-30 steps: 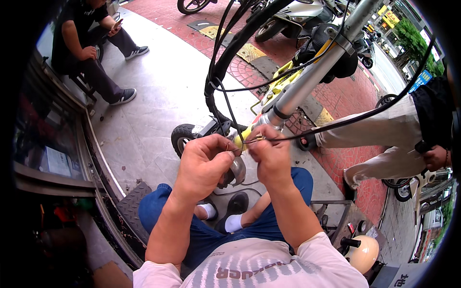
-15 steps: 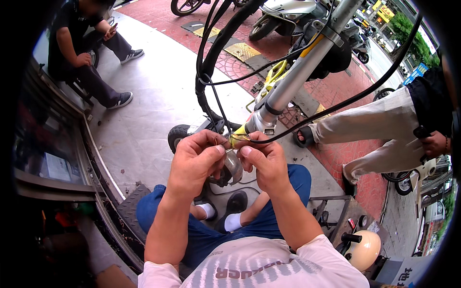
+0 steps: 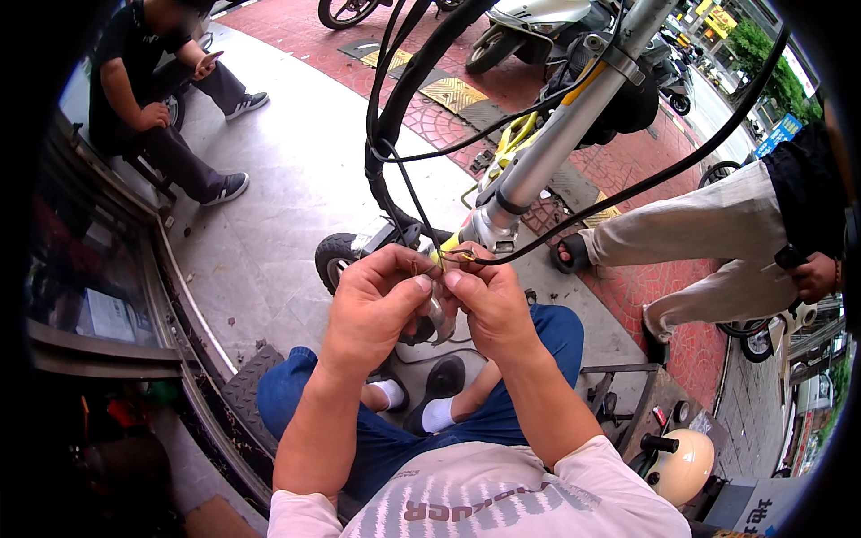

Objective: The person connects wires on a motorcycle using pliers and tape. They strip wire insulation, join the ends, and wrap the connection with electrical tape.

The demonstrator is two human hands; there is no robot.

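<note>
On the pale floor, beside a red pavement, I see from my remote place a small vehicle, whose silver tube leans across the upper part of the head view. Next in size, a thick black cable bundle comes down at the left of this tube, and a single black cable curves in from the right side. Below them are the two hands, near to each other, above the blue trousers. The left hand has thumb and forefinger pressed together, and a few fine reddish ends show at its fingertips. The right hand makes a similar pinch, just beside. The smallest things are the thin wires, some of them yellowish, which lie between the two hands, where the single black cable reaches the right one. Which strand is in which pinch I cannot tell, because it is too small. In my judgement, the step in hand is the fine handling of wire ends by fingertips. The next move calls, I think, for both pinches steady, the strands well aligned, and enough slack in the cable.
</note>
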